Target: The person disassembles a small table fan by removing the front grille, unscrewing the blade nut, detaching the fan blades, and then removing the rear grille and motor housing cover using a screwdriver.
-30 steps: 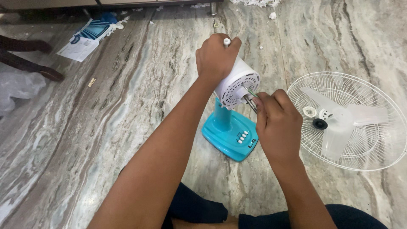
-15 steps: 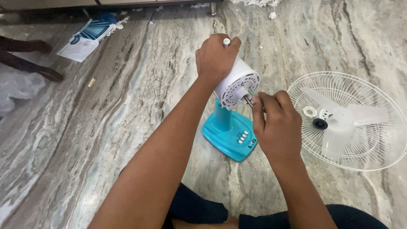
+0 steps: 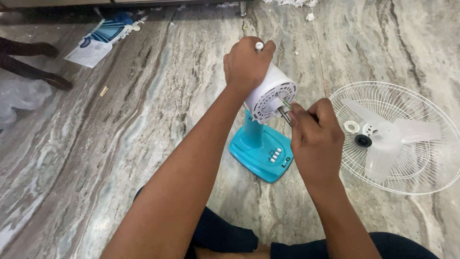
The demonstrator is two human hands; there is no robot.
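Sitting on the marble floor [image 3: 143, 120] is a small table fan with its front stripped off. The white motor housing [image 3: 270, 93] is gripped from the top and back by the left hand [image 3: 245, 64], fingers wrapped tight around it. It's perched on a turquoise stand and base [image 3: 261, 151], with a row of white buttons seen on the base. The metal motor shaft [image 3: 284, 115] sticking out of the housing is pinched by the right hand [image 3: 316, 141], fingers closed together on it. The white fan guard [image 3: 421, 177] is laid flat just to the right, with the translucent blade [image 3: 383, 153] resting inside it. A paper leaflet [image 3: 96, 43] is left far off at the upper left.
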